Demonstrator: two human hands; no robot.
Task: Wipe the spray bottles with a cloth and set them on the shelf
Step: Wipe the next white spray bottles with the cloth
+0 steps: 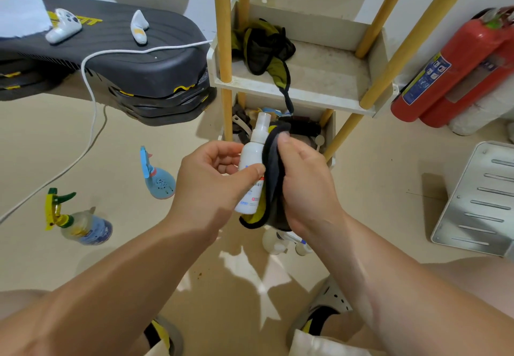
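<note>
My left hand (211, 177) grips a small white spray bottle (252, 158) held upright in front of me. My right hand (303, 180) presses a dark grey cloth (274, 186) with a black rim against the bottle's right side. Behind them stands the white shelf (317, 97) with yellow wooden poles; another dark cloth (264, 47) lies on its tier. On the floor at left lie a blue spray bottle (157, 176) and a clear one with a yellow-green trigger (80, 222). More white bottles (278, 240) lie under my hands, partly hidden.
A stack of dark step platforms (125, 58) with a white controller (62, 27) and a white cable (89, 111) fills the left. Two red fire extinguishers (456, 72) lean at right. A metal slotted rack (478, 200) lies on the floor at right. My slippered feet (322, 314) are below.
</note>
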